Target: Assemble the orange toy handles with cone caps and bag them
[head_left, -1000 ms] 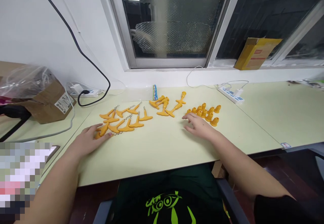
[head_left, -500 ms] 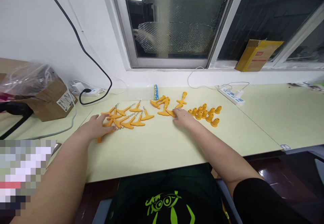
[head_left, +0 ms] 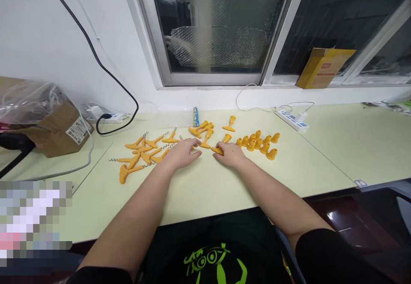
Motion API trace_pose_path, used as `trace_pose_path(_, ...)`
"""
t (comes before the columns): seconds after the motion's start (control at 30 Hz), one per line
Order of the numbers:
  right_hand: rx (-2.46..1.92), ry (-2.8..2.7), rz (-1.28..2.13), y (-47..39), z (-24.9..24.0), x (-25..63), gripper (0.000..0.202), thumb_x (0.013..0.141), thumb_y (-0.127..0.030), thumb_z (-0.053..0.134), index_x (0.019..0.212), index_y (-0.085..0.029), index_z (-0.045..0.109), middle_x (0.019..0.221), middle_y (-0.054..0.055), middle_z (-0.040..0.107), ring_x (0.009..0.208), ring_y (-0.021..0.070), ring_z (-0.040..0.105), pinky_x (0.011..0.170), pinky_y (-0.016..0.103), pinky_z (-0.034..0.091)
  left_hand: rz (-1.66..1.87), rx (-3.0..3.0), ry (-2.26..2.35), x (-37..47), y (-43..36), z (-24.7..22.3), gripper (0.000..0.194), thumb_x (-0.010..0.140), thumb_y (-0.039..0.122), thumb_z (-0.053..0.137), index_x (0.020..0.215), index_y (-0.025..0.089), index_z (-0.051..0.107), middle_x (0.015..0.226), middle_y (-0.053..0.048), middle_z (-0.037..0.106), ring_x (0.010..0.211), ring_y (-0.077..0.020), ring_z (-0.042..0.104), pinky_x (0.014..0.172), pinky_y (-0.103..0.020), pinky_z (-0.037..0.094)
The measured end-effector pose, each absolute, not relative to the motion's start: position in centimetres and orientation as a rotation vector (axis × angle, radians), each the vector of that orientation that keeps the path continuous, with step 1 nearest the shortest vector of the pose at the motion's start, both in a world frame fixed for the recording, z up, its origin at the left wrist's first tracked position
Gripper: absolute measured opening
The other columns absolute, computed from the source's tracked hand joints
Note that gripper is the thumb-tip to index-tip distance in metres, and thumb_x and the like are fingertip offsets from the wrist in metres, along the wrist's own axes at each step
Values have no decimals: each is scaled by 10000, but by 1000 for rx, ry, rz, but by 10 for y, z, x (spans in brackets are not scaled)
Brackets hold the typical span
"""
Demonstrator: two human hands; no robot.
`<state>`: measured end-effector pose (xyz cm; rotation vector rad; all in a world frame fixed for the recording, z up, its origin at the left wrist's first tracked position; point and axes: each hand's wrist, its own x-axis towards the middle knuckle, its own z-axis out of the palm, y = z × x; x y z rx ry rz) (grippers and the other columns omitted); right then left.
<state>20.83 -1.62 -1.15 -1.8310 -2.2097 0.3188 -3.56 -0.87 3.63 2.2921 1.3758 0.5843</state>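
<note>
One yellow handle [head_left: 217, 150] between right fingers [head_left: 224, 147], cannot tell if clenched; left fingers [head_left: 192, 142] parted.

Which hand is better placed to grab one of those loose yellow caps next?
Probably the right hand: it is close beside the loose yellow caps, though it touches a capped corkscrew. The left hand is farther from them.

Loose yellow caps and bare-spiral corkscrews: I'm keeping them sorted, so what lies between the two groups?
Several capped corkscrews, with the left hand and right hand also between the groups, as the head view shows.
</note>
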Motion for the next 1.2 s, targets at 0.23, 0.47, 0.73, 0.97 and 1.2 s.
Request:
trace_pose_path(0.23, -1432, -1831, 683, -15, -14, 212, 320, 885, -536, 665, 969, -230, 622, 665, -40, 535, 623, 151, 522, 612, 279, 389, 813, 2343, 1050, -17, -16, 5, 404, 867, 296, 636, 1268, 254, 654, 1269, -96, 658, 1261, -311, 566, 1111, -496, 437)
trace_pose_path(0.47, -913, -1582, 1054, -20, -12, 196, 499, 819, -642, 720, 1082, -235, 599, 817, 1, 635, 719, 163, 573, 709, 312, 494, 1027, 1819, 722, 4, -28, -5, 649, 842, 388, 765, 1402, 255, 464, 1463, -140, 536, 1280, -269, 603, 1077, -456, 516)
trace_pose_path(0.73, -959, -1760, 881, -26, -3, 202, 477, 985, -546, 526, 1351, -245, 575, 858, 26, 726, 701, 166, 620, 728, 327, 533, 1151, 1543, 893, -2, -15, -6, 439, 851, 485, 728, 1140, 195, 571, 1216, -106, 659, 1006, -218, 714, 966, -405, 555)
trace_pose_path(0.97, -1234, -1434, 1225, -15, -6, 213, 495, 892, -680, 592, 1094, -228, 613, 677, -6, 675, 513, 139, 570, 491, 260, 480, 1068, 1742, 919, -22, -11, 0, 317, 842, 475, 757, 915, 195, 628, 1076, -98, 726, 1098, -250, 668, 1008, -413, 500)
trace_pose_path(1.2, -1012, -1341, 1378, -12, -6, 211, 499, 788, -678, 716, 900, -218, 559, 684, -38, 605, 565, 105, 554, 548, 246, 497, 1055, 1576, 910, -23, -12, 4, 419, 738, 430, 866, 1003, 196, 642, 1070, -60, 685, 967, -201, 700, 918, -361, 553)
